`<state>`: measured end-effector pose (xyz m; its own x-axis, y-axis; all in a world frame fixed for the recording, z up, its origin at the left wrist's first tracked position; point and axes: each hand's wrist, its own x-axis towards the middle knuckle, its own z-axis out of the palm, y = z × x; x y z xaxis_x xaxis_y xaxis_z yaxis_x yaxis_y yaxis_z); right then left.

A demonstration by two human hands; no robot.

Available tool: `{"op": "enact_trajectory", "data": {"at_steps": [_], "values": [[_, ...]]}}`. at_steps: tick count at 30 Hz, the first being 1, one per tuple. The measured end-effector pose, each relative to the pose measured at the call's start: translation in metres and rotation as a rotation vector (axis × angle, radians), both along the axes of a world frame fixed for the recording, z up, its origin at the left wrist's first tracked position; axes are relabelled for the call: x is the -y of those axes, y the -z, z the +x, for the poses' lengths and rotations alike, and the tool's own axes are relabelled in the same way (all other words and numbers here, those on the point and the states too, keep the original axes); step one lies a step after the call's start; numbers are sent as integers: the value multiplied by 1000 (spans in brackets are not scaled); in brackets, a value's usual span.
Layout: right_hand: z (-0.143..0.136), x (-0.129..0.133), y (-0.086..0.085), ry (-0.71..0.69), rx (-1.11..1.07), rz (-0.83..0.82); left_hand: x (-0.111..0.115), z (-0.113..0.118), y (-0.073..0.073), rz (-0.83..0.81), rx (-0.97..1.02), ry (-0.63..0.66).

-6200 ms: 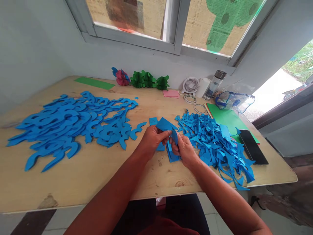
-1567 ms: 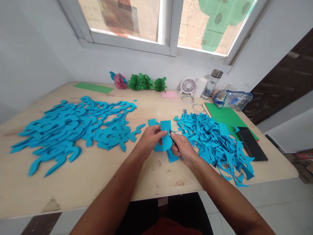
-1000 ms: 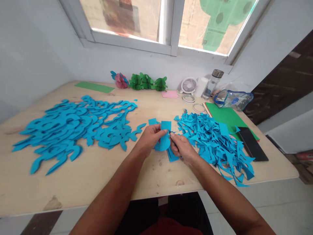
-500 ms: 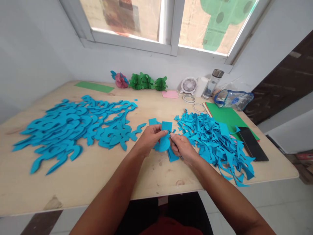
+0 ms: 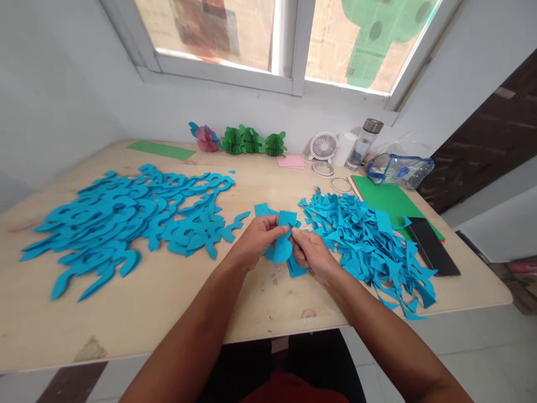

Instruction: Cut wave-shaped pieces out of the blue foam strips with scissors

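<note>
My left hand [image 5: 263,238] is closed, pinching a blue paper piece [image 5: 282,251] between thumb and fingers. The piece has a square upper end and a rounded lower edge. My right hand [image 5: 309,247] is curled closed against the paper's right edge; what lies inside its fingers is hidden. More blue paper [image 5: 297,267] lies on the table below the hands, and another blue piece [image 5: 260,209] shows behind my left hand. Left of my hands spreads a large pile of curved blue cutouts [image 5: 113,208]. To the right is a heap of blue paper scraps [image 5: 356,235].
A black phone-like slab [image 5: 434,246] and a green sheet [image 5: 388,198] lie right of the scraps. Along the back stand green paper figures [image 5: 251,140], a small white fan [image 5: 324,146], a bottle [image 5: 364,144] and a clear pouch [image 5: 400,170]. The wooden table's [image 5: 188,302] front edge is near me.
The blue piece in my left hand has tilted slightly and shifted a little down. Both hands keep nearly the same place and grip.
</note>
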<state>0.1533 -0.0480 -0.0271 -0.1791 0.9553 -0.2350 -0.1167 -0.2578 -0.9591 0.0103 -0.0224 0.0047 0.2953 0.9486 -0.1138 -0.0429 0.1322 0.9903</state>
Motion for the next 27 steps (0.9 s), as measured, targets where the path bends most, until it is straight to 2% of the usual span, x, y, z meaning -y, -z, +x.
{"op": "enact_trajectory", "data": {"at_steps": [9, 27], "values": [[1, 0, -1, -11, -4, -13, -3, -1, 8, -26, 20, -58], [0, 1, -1, -18, 32, 10, -3, -4, 6, 29, -19, -52]]}}
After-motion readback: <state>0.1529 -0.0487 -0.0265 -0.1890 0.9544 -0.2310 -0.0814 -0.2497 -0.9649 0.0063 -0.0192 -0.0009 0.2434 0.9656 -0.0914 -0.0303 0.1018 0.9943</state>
